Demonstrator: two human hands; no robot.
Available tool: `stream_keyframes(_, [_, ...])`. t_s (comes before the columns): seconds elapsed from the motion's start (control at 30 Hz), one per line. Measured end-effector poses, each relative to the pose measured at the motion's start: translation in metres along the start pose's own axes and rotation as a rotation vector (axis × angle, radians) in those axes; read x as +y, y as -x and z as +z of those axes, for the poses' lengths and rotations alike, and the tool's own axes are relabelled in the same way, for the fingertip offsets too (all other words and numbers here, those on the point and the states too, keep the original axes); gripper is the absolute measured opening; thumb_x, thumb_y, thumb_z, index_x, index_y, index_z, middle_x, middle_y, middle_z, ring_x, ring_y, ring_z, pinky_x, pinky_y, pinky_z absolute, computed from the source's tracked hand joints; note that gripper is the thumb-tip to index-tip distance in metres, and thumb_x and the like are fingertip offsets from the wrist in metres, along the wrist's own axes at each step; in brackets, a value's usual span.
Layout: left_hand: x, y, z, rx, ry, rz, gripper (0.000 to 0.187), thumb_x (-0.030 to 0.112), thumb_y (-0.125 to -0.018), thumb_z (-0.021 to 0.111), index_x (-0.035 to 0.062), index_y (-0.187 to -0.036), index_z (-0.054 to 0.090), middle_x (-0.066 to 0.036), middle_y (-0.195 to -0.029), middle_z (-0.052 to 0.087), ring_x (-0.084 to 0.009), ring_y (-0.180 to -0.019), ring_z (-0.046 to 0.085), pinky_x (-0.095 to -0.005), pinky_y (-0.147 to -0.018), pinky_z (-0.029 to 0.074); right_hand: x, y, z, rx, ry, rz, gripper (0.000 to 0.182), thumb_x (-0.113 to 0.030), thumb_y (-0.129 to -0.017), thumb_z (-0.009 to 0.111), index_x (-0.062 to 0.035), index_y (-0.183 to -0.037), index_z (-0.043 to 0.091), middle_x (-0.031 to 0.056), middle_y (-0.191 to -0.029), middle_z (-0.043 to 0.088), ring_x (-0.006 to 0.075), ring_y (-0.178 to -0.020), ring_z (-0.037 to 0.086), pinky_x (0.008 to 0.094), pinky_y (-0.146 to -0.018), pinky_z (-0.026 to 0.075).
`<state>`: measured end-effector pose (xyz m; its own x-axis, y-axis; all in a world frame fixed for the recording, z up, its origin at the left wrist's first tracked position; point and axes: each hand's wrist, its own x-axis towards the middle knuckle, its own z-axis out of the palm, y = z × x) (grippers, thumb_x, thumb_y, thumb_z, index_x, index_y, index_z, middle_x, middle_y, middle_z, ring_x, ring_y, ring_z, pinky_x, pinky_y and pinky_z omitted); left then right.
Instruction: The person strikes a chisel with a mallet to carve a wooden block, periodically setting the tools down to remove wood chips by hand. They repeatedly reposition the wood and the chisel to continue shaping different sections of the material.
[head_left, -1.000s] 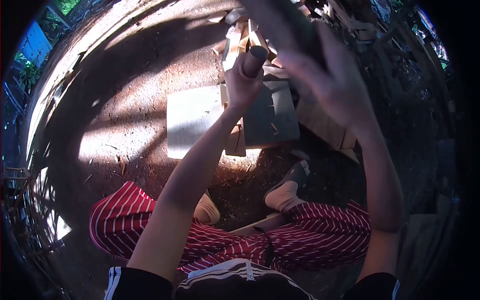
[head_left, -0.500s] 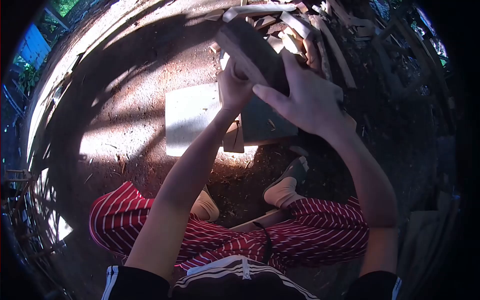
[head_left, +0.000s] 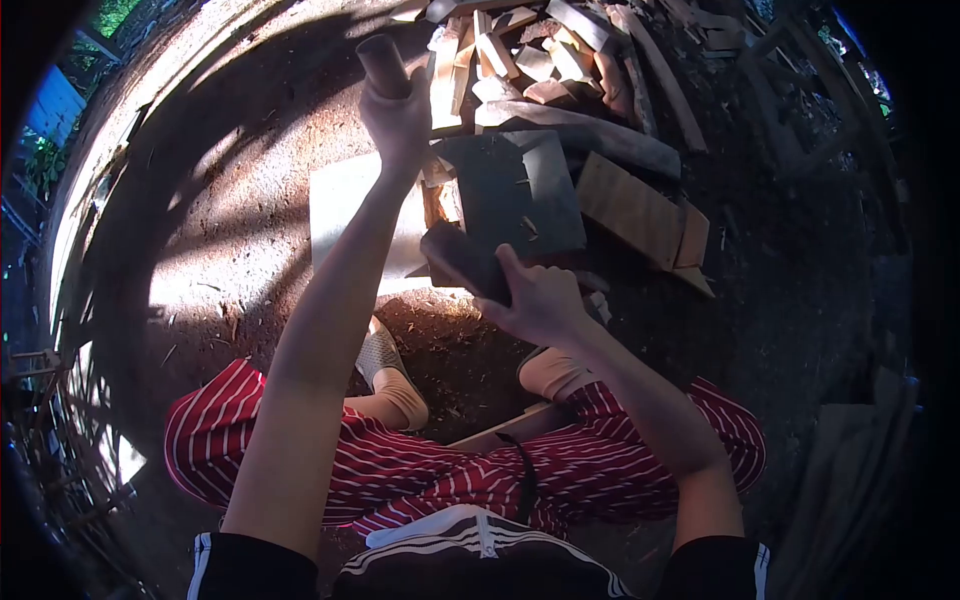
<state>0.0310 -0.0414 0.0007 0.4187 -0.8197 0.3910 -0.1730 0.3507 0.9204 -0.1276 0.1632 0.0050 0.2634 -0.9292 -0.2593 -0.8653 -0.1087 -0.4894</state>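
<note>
The right hand (head_left: 540, 300) is clamped on a dark wood block (head_left: 463, 262), which juts up and leftward from its fingers, long axis tilted over the flat chopping slab (head_left: 520, 190). The left hand (head_left: 398, 120), raised well above and left, is closed round a cylindrical tool handle (head_left: 382, 65).

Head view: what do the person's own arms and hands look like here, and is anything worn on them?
Both arms are bare from the black short sleeves down. The left hand and right hand are ungloved, and no watch, ring or wristband can be seen.
</note>
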Motion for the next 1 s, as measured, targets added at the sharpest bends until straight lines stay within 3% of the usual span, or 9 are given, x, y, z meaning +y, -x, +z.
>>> stream_keyframes(0.07, [-0.003, -0.003, 0.0, -0.008, -0.054, 0.042, 0.018, 0.013, -0.079, 0.068, 0.0018, -0.08, 0.054, -0.005, -0.069, 0.06, -0.0132, -0.061, 0.059, -0.0288, -0.059, 0.045, 0.001, -0.009, 0.021, 0.076, 0.188, -0.151, 0.064, -0.044, -0.077, 0.065, -0.0046, -0.12, 0.039, 0.0153, -0.071, 0.066, 0.0345, -0.063, 0.066, 0.0475, -0.06, 0.051])
stream_keyframes(0.17, [0.009, -0.005, 0.001, -0.133, 0.217, -0.079, 0.02, 0.011, -0.079, 0.067, 0.0046, -0.071, 0.05, 0.0, -0.054, 0.053, -0.008, -0.044, 0.05, -0.025, -0.043, 0.04, 0.002, -0.016, 0.035, 0.051, 0.172, -0.167, 0.064, -0.043, -0.077, 0.065, -0.004, -0.121, 0.04, 0.0146, -0.069, 0.065, 0.0325, -0.062, 0.066, 0.0461, -0.058, 0.051])
stream_keyframes(0.3, [0.021, -0.003, -0.003, -0.254, 0.364, -0.237, 0.017, 0.005, -0.08, 0.066, 0.0067, -0.077, 0.049, -0.001, -0.057, 0.05, -0.0064, -0.041, 0.043, -0.0224, -0.037, 0.033, -0.01, -0.014, 0.034, -0.002, 0.169, -0.114, 0.064, -0.043, -0.077, 0.065, -0.0037, -0.12, 0.04, 0.0134, -0.07, 0.066, 0.0312, -0.061, 0.066, 0.0447, -0.057, 0.051])
stream_keyframes(0.63, [0.019, 0.0, -0.003, -0.435, 0.375, -0.259, 0.017, 0.008, -0.08, 0.067, 0.0062, -0.076, 0.051, -0.002, -0.057, 0.052, -0.0078, -0.043, 0.046, -0.0243, -0.039, 0.035, -0.017, -0.025, 0.033, 0.043, 0.211, -0.147, 0.054, -0.04, -0.076, 0.067, -0.0056, -0.11, 0.042, 0.0125, -0.068, 0.065, 0.0301, -0.061, 0.066, 0.0426, -0.056, 0.051])
stream_keyframes(0.73, [0.014, 0.013, 0.013, -0.265, 0.19, -0.083, 0.02, 0.014, -0.08, 0.07, 0.0066, -0.075, 0.053, -0.003, -0.06, 0.055, -0.0084, -0.045, 0.048, -0.0244, -0.04, 0.037, -0.026, -0.028, 0.02, -0.014, 0.246, -0.134, 0.049, -0.039, -0.076, 0.067, -0.0069, -0.104, 0.042, 0.013, -0.069, 0.066, 0.0306, -0.063, 0.067, 0.0425, -0.058, 0.052])
stream_keyframes(0.83, [-0.001, 0.011, 0.021, 0.124, 0.065, 0.269, 0.023, 0.018, -0.08, 0.074, 0.0051, -0.077, 0.055, -0.002, -0.063, 0.057, -0.007, -0.044, 0.049, -0.0222, -0.039, 0.037, -0.034, -0.031, 0.007, -0.05, 0.311, -0.119, 0.047, -0.039, -0.076, 0.067, -0.0076, -0.101, 0.042, 0.0131, -0.069, 0.066, 0.031, -0.064, 0.068, 0.0421, -0.061, 0.051])
stream_keyframes(0.87, [-0.004, 0.008, 0.016, 0.126, 0.067, 0.269, 0.023, 0.018, -0.08, 0.074, 0.0051, -0.077, 0.055, -0.002, -0.063, 0.057, -0.007, -0.044, 0.049, -0.0222, -0.039, 0.037, -0.035, -0.031, 0.003, -0.068, 0.357, -0.11, 0.047, -0.039, -0.076, 0.067, -0.0078, -0.101, 0.042, 0.0129, -0.069, 0.066, 0.0312, -0.065, 0.068, 0.0418, -0.062, 0.051])
stream_keyframes(0.93, [-0.008, 0.004, 0.005, 0.26, 0.236, 0.019, 0.021, 0.015, -0.081, 0.072, 0.0047, -0.079, 0.054, -0.001, -0.06, 0.055, -0.0059, -0.042, 0.048, -0.0209, -0.036, 0.035, -0.033, -0.03, -0.007, -0.073, 0.396, -0.099, 0.047, -0.038, -0.076, 0.067, -0.008, -0.102, 0.042, 0.0125, -0.068, 0.066, 0.0311, -0.065, 0.068, 0.0416, -0.063, 0.051])
stream_keyframes(1.0, [-0.002, 0.006, -0.009, 0.213, 0.353, -0.071, 0.02, 0.012, -0.083, 0.07, 0.0057, -0.079, 0.051, -0.001, -0.053, 0.05, -0.0066, -0.038, 0.046, -0.0213, -0.034, 0.034, -0.025, -0.026, -0.012, -0.073, 0.435, -0.083, 0.047, -0.038, -0.076, 0.067, -0.0081, -0.102, 0.042, 0.0121, -0.067, 0.066, 0.031, -0.065, 0.068, 0.0414, -0.063, 0.051])
